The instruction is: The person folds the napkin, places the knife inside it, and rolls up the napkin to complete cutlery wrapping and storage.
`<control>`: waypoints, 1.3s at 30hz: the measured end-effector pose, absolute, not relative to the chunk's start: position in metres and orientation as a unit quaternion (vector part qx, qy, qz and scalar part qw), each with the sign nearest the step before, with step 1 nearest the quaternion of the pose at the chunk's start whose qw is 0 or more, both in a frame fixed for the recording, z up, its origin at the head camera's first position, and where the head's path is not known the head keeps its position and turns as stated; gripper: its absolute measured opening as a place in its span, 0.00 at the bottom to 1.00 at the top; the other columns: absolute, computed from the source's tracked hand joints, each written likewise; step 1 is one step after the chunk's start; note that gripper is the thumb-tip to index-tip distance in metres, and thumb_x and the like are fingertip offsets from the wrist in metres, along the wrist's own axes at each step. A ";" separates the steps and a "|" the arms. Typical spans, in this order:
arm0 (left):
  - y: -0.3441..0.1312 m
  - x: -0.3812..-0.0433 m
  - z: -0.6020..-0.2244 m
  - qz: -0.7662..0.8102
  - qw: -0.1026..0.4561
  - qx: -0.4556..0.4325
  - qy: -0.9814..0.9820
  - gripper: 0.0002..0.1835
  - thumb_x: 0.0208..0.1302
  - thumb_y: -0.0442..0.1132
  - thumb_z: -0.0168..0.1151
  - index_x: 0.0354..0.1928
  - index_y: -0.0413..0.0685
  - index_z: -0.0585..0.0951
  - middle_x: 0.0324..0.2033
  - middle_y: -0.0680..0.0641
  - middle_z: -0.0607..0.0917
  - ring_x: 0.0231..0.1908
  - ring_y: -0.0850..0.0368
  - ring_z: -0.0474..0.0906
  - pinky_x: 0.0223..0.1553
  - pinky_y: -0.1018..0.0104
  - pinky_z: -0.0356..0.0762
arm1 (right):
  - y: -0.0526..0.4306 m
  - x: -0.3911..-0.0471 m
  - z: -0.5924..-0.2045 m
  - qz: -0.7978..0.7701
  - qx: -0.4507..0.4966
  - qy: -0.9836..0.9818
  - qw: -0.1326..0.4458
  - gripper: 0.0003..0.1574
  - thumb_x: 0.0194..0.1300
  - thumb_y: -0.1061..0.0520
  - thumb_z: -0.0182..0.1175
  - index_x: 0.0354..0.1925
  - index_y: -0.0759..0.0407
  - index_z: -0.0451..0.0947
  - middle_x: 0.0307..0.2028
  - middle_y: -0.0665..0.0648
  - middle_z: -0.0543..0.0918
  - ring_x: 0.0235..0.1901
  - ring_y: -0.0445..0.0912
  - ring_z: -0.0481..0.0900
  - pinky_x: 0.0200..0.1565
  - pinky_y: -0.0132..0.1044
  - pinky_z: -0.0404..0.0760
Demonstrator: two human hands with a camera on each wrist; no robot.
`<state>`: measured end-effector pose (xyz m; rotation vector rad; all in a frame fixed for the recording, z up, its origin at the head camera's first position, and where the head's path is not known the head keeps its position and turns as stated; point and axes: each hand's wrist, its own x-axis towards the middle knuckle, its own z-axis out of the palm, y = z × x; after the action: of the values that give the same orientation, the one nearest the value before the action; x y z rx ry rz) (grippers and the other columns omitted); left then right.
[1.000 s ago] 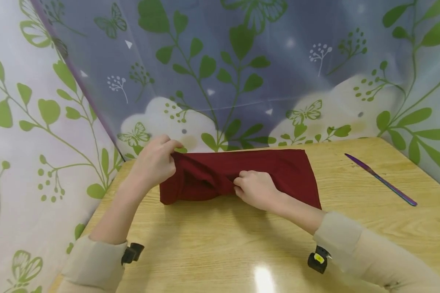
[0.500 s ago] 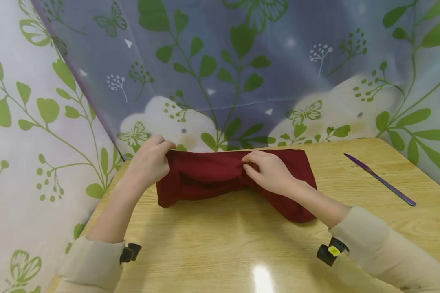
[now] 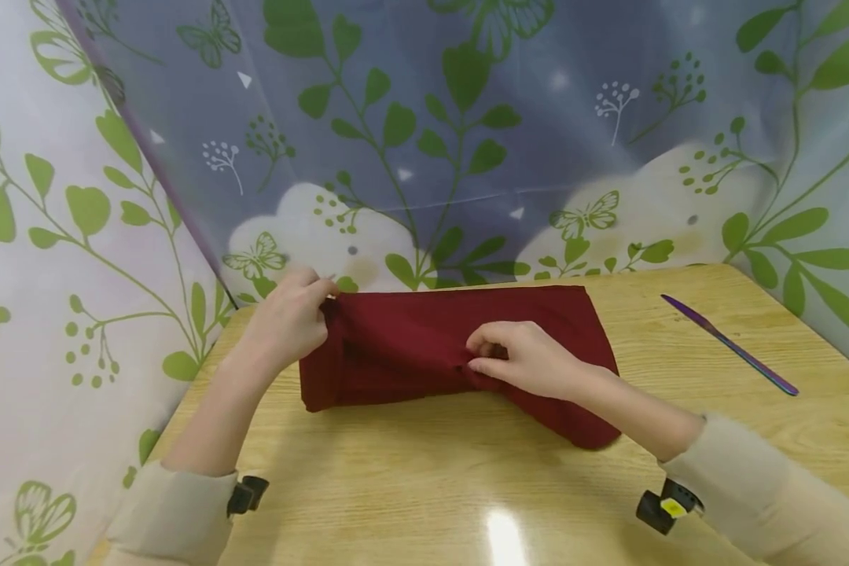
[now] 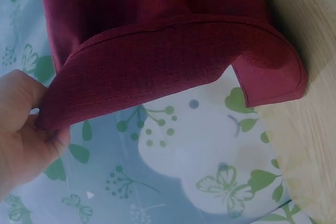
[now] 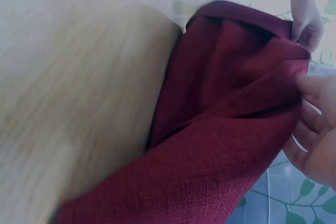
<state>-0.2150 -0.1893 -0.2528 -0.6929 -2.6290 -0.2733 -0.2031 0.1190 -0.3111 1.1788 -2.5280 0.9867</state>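
Note:
A dark red hemmed cloth (image 3: 410,330) lies folded lengthwise across the table, its left end raised. At its upper left corner my left hand (image 3: 290,321) pinches the edge between thumb and fingers. In the left wrist view, the lifted end of the cloth (image 4: 157,72) hangs in a curve from that hand (image 4: 26,129). Near the middle of the cloth my right hand (image 3: 531,358) holds a gathered bit of the upper layer at the thumb and fingertips. The right wrist view has this hand (image 5: 317,135) at the cloth's edge, with loose folds running from it.
A knife (image 3: 729,343) with a purple-blue sheen lies on the wooden table (image 3: 396,487) to the right of the cloth. Behind and to the left hang printed fabric walls (image 3: 368,157) with leaves and butterflies. Each wrist wears a black strap-on camera (image 3: 248,495).
My right hand has moved right along the cloth, first up and then back down, drawing the upper layer with it. The left hand keeps its corner, shifted slightly left. The knife lies unmoved.

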 end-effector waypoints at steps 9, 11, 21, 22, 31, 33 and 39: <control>-0.192 -0.216 -0.258 -0.094 0.196 -0.252 -0.943 0.17 0.47 0.20 0.48 0.39 0.33 0.81 0.34 0.40 0.78 0.38 0.42 0.74 0.42 0.54 0.72 | 0.116 -0.193 -0.323 0.273 0.423 -0.850 0.154 0.07 0.55 0.65 0.64 0.30 0.54 0.77 0.30 0.44 0.76 0.26 0.36 0.71 0.29 0.30 0.72; -0.191 -0.217 -0.259 -0.092 0.199 -0.259 -0.941 0.17 0.47 0.20 0.48 0.38 0.33 0.81 0.33 0.40 0.78 0.37 0.42 0.74 0.42 0.54 0.72 | 0.115 -0.190 -0.329 0.246 0.427 -0.857 0.148 0.07 0.55 0.63 0.65 0.30 0.53 0.78 0.30 0.44 0.76 0.26 0.36 0.72 0.29 0.29 0.73; -0.186 -0.217 -0.256 -0.099 0.202 -0.256 -0.940 0.17 0.47 0.20 0.48 0.39 0.34 0.81 0.29 0.41 0.76 0.32 0.45 0.73 0.36 0.55 0.72 | 0.089 -0.177 -0.362 0.128 0.425 -0.879 0.171 0.06 0.50 0.58 0.68 0.29 0.53 0.79 0.25 0.45 0.77 0.25 0.39 0.75 0.23 0.31 0.73; -0.186 -0.216 -0.256 -0.100 0.202 -0.256 -0.940 0.18 0.47 0.20 0.48 0.39 0.34 0.81 0.30 0.41 0.76 0.32 0.45 0.73 0.36 0.56 0.72 | 0.085 -0.176 -0.364 0.123 0.413 -0.888 0.162 0.06 0.51 0.57 0.68 0.28 0.53 0.79 0.24 0.45 0.76 0.24 0.39 0.75 0.21 0.31 0.71; -0.182 -0.215 -0.254 -0.104 0.209 -0.268 -0.935 0.18 0.47 0.20 0.47 0.39 0.34 0.81 0.30 0.41 0.77 0.32 0.45 0.74 0.37 0.56 0.72 | 0.066 -0.182 -0.387 0.053 0.366 -0.894 0.251 0.17 0.43 0.58 0.67 0.16 0.55 0.66 0.15 0.49 0.65 0.13 0.43 0.66 0.11 0.34 0.60; -0.183 -0.215 -0.255 -0.103 0.209 -0.269 -0.934 0.18 0.47 0.20 0.47 0.39 0.34 0.81 0.30 0.41 0.77 0.32 0.45 0.73 0.37 0.56 0.72 | 0.066 -0.184 -0.389 0.055 0.370 -0.890 0.260 0.15 0.43 0.60 0.66 0.15 0.54 0.66 0.15 0.49 0.63 0.12 0.42 0.63 0.10 0.32 0.58; -0.187 -0.212 -0.255 -0.110 0.197 -0.258 -0.940 0.19 0.48 0.19 0.47 0.42 0.33 0.80 0.34 0.39 0.77 0.37 0.43 0.73 0.41 0.54 0.72 | 0.071 -0.184 -0.384 0.093 0.365 -0.901 0.213 0.12 0.47 0.65 0.60 0.17 0.53 0.69 0.18 0.47 0.65 0.15 0.41 0.66 0.13 0.32 0.61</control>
<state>-0.2122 -0.1873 -0.2547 -0.7212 -2.6315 -0.3087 -0.1843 0.0710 -0.3839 1.0140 -2.5030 0.2590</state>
